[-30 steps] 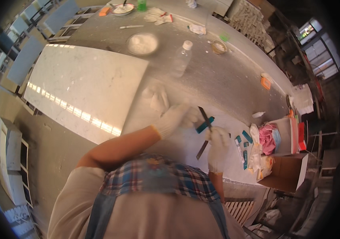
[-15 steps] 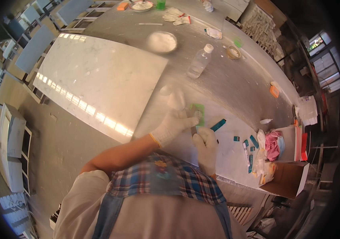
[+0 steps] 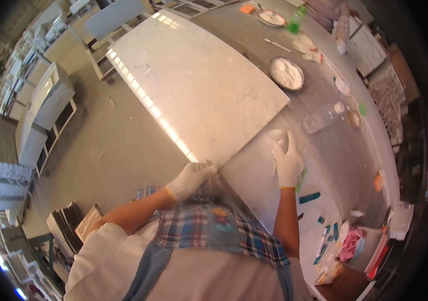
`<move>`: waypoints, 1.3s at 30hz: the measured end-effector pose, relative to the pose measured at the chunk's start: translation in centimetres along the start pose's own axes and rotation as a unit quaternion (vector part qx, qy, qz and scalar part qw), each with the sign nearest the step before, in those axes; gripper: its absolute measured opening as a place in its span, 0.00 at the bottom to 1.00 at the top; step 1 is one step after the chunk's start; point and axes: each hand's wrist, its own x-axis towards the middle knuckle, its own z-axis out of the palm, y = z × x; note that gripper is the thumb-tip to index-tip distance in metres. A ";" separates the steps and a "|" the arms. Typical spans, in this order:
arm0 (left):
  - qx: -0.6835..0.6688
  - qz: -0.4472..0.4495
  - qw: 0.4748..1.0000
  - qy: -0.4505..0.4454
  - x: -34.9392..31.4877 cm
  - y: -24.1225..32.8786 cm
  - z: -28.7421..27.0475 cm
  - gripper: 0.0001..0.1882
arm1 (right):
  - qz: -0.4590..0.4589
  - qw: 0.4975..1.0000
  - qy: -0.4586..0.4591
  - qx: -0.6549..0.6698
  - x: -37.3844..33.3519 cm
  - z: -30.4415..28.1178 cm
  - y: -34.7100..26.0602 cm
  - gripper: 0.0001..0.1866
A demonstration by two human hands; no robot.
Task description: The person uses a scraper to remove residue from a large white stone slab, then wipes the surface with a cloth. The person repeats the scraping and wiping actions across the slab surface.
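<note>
Both my hands wear white knit gloves. My left hand (image 3: 191,179) is closed at the near corner of a large white marble-look slab (image 3: 199,75); a small flat grey blade-like piece (image 3: 209,163) sticks up from its fingers. To the right, my right hand (image 3: 289,163) is closed on a soft white wad of cloth (image 3: 277,134), over the pale work surface beside the slab's edge. The wad is pale against the glove, so its outline is hard to make out. Partly behind my right wrist lies a green flat piece (image 3: 301,179).
Beyond the slab's right edge are a bowl of white powder (image 3: 287,73) and a clear plastic bottle (image 3: 322,118). Nearer on the right lie a teal bar (image 3: 309,197), several small teal pieces and an open cardboard box (image 3: 347,283). A green bottle (image 3: 296,20) is farther back.
My hands have parted: the left has moved to the slab's near corner with the grey piece, the right forward to the white wad, now in its grip. The view has turned left.
</note>
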 end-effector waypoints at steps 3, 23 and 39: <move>-0.035 -0.014 0.999 -0.013 -0.3 -0.9 -1.7 0.16 | 0.066 0.993 -0.075 0.065 2.2 1.2 -0.4 0.32; -0.159 0.017 0.986 -0.037 2.8 -0.1 -21.0 0.14 | 0.139 0.879 -0.261 0.375 -3.0 2.3 -24.1 0.08; -0.189 0.133 0.969 -0.083 2.6 3.9 -24.5 0.12 | 0.016 0.903 -0.218 0.370 -0.5 9.9 -33.6 0.21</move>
